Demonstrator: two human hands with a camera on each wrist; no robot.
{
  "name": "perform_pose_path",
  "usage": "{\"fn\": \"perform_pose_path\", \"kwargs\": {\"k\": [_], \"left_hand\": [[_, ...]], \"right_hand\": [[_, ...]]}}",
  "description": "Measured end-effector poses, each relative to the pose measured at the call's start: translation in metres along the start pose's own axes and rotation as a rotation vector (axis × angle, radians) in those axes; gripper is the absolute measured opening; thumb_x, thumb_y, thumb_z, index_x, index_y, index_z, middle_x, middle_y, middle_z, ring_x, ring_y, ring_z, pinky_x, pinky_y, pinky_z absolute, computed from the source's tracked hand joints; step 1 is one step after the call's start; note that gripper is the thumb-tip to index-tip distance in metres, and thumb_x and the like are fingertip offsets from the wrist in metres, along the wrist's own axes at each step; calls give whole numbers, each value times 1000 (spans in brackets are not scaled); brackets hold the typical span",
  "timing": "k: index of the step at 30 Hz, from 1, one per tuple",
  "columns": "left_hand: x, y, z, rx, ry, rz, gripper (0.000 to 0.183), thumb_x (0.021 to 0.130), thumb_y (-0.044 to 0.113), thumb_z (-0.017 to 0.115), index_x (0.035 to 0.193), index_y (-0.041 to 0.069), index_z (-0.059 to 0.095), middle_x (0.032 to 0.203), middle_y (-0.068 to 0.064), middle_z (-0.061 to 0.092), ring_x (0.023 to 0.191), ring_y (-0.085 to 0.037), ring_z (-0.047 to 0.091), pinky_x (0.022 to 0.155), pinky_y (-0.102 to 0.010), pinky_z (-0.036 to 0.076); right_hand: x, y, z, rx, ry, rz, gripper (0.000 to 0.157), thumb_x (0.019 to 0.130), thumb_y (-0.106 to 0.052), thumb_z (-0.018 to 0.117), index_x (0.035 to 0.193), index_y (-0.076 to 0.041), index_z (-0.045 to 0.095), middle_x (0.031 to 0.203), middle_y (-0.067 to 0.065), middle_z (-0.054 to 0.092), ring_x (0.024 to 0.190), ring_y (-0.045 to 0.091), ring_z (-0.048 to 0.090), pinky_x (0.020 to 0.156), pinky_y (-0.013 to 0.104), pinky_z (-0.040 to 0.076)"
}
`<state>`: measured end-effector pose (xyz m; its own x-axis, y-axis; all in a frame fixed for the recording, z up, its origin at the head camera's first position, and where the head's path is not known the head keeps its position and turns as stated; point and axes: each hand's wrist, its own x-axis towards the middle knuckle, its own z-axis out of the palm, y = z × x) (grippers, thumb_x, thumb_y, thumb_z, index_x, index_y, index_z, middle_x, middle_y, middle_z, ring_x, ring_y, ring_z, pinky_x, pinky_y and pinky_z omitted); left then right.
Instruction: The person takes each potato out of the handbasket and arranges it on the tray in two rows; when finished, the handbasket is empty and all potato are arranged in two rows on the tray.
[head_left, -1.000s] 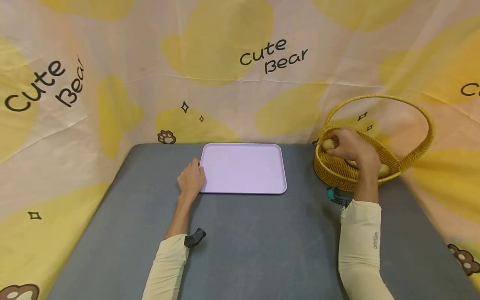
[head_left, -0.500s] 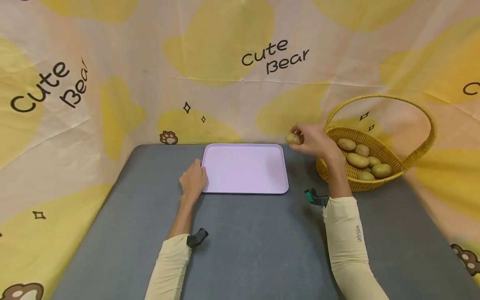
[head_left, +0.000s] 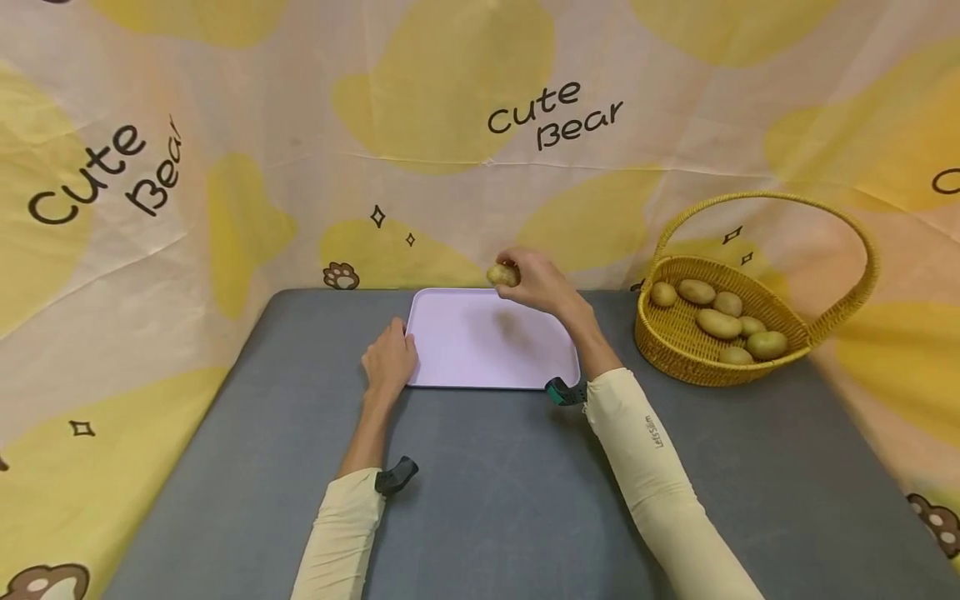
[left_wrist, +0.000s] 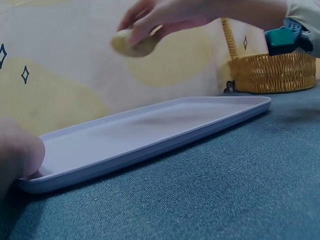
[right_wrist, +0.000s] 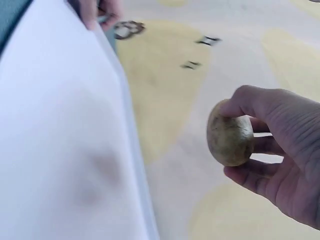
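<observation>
Up over the pale purple tray point(head_left: 457, 350), the right hand point(head_left: 542, 283) held one potato point(head_left: 502, 275). Its thumb was on one side and its fingers were on the other. This grip was open just as wide as the potato, with the potato snug between. Below the grip lay the tray, well apart from the potato.

Left of that grip, lower down and closer to the person, the left hand point(head_left: 390, 357) had its own grip on the tray's left edge. Its thumb came over the rim. Some fingers were hidden, so I could not tell how tight they were.

To the right of the right hand's grip stood a yellow woven basket point(head_left: 675, 358) with a tall round handle. Seven more potatoes point(head_left: 718, 323) showed inside it, some long and some round. Under the tray and the basket was the grey table point(head_left: 480, 483). Behind both grips hung a cloth point(head_left: 450, 100) with yellow blobs and the words "Cute Bear".
</observation>
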<state>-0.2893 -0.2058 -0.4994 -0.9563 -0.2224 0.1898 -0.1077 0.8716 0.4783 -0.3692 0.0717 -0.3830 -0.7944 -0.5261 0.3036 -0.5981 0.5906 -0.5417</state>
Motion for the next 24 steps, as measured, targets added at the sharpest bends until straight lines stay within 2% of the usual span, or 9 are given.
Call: {"fn": "perform_pose_path", "kwargs": {"k": [10,16,24], "left_hand": [[0,1,1,5,-5,-13,22,106,26,52,116,7,59,112,-19,72,104,-49,71,83,-63,52],[0,0,0,6,-7,-8,22,106,25,52,115,7,59,112,-20,72,102,-50,70,82,-63,51],[1,1,0,9,-4,-10,21,106,26,53,115,8,59,113,-19,72,103,-50,70,82,-63,52]], "right_hand": [[41,-12,48,34,-21,-2,36,85,-10,74,117,4,67,107,17,71,92,23,61,84,32,48],[60,-20,69,22,-73,-19,38,86,-6,75,121,7,66,115,19,72,99,25,62,91,36,50],[75,-25,98,-24,-143,21,41,89,-6,77,126,7,64,127,22,65,113,30,61,102,39,49]]}}
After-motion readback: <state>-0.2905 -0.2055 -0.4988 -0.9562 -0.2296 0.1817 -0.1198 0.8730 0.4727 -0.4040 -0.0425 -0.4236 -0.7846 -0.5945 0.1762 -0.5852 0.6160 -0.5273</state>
